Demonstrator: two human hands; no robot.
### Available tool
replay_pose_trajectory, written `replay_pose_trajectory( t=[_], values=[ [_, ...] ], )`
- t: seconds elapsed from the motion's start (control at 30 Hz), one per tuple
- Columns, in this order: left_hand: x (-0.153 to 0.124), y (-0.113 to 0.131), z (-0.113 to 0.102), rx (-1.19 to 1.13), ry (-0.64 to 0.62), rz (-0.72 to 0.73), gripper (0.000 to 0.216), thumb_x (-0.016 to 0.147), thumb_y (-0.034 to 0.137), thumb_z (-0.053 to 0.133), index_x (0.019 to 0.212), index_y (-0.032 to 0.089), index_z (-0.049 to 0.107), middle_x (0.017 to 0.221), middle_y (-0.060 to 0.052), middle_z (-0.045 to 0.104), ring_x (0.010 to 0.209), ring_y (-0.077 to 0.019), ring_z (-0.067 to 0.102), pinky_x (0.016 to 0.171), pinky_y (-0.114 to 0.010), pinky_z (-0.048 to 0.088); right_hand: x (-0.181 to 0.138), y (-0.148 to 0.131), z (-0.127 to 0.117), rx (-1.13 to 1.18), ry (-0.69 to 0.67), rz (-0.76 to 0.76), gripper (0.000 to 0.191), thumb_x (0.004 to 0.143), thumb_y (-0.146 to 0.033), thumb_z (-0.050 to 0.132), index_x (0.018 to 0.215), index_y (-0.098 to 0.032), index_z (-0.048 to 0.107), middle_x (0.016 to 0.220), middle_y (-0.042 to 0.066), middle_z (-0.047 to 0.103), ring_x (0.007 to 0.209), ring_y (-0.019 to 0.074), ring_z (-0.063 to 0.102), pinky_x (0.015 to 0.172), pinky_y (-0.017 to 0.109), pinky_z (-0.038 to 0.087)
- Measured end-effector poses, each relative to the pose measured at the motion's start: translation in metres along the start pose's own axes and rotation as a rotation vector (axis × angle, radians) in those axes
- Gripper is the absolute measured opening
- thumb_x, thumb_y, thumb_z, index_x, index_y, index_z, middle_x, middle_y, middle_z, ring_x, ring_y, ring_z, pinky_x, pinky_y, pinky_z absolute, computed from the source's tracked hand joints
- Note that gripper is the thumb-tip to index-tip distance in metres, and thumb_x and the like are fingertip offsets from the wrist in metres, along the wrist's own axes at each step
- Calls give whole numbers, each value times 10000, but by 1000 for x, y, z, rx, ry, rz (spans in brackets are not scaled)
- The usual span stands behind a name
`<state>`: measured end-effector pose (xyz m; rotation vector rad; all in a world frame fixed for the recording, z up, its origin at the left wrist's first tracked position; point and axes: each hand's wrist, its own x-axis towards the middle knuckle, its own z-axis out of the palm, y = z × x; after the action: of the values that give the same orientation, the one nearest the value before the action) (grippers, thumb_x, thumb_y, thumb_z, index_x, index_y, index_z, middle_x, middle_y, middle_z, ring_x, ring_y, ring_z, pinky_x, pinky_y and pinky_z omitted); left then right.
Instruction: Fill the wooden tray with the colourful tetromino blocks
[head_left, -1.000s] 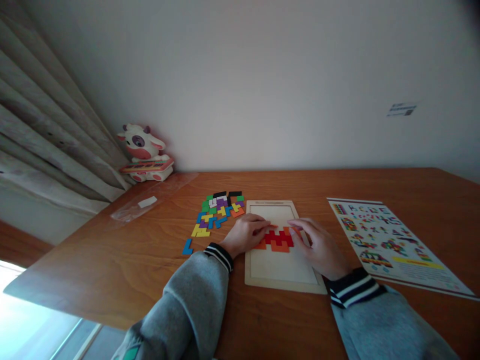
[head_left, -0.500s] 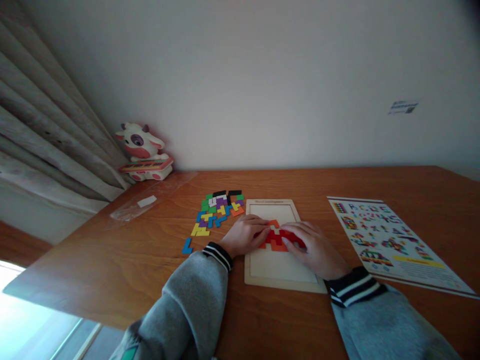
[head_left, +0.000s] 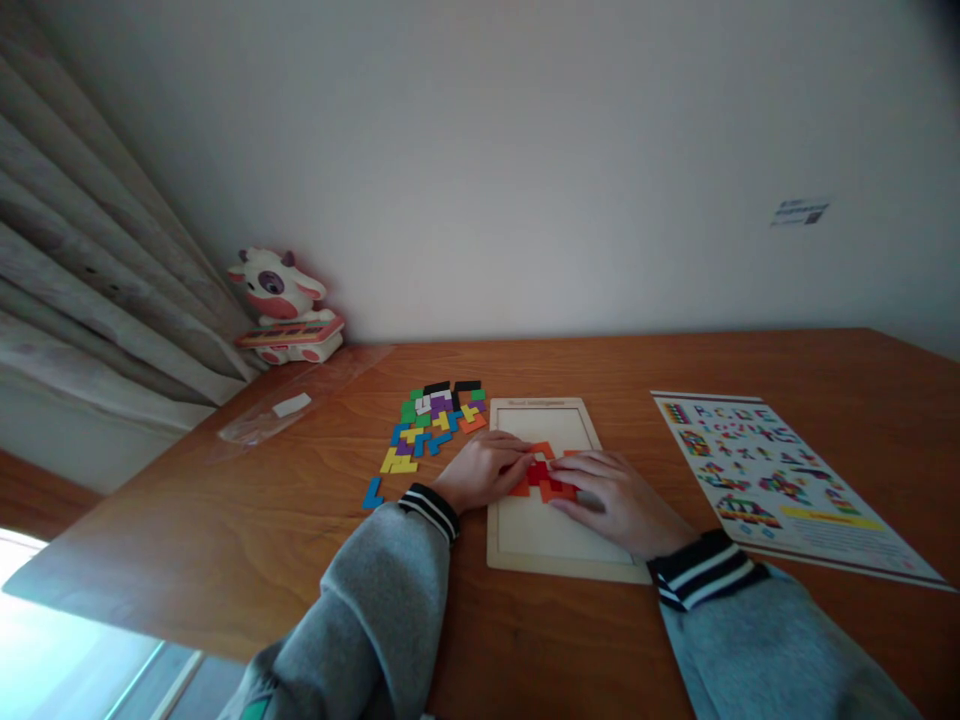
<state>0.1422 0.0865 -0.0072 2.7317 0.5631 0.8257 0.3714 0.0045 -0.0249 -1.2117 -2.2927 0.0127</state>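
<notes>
Midway up the pale tray, left hand and right hand partly cover red pieces and orange pieces; whether either grips, I can't tell from here. Flat pressure should keep edges snug.

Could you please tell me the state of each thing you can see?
Tray: flat, partly filled
Red and orange pieces: laid together in the tray, partly covered
Left hand: bent, at the pieces' left side
Right hand: over the pieces' right side
Loose pieces: spread out beside the tray
Sheet: flat, printed side up
Toy cow: upright
Curtain: in folds
</notes>
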Motion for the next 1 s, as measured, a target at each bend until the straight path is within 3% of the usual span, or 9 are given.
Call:
replay_pose_trajectory(
  t=[0.2,0.63,1.0],
  values=[
    [-2,0,-3,71,-66,5,311,1021,292,435,1180,183,680,1165,-85,703,1112,-193,628,1012,-366,474,1,0,1,0,22,12,263,902,-380,655,1122,-246,710,1119,66,737,1047,248,660,926,450,524],
    [-4,1,-2,68,-84,17,310,1026,300,425,1117,197,703,1181,-69,705,1108,-197,616,1012,-375,463,2,-2,1,-14,41,11,250,903,-365,647,1104,-231,713,1143,79,719,1036,255,662,920,450,539],
    [-9,2,-8,37,-85,60,297,998,304,478,1185,196,682,1171,-74,716,1126,-214,609,1027,-394,466,-1,1,5,34,48,93,466,890,-421,650,1301,-213,573,1222,104,677,1107,270,634,977,470,517]
  ],
)
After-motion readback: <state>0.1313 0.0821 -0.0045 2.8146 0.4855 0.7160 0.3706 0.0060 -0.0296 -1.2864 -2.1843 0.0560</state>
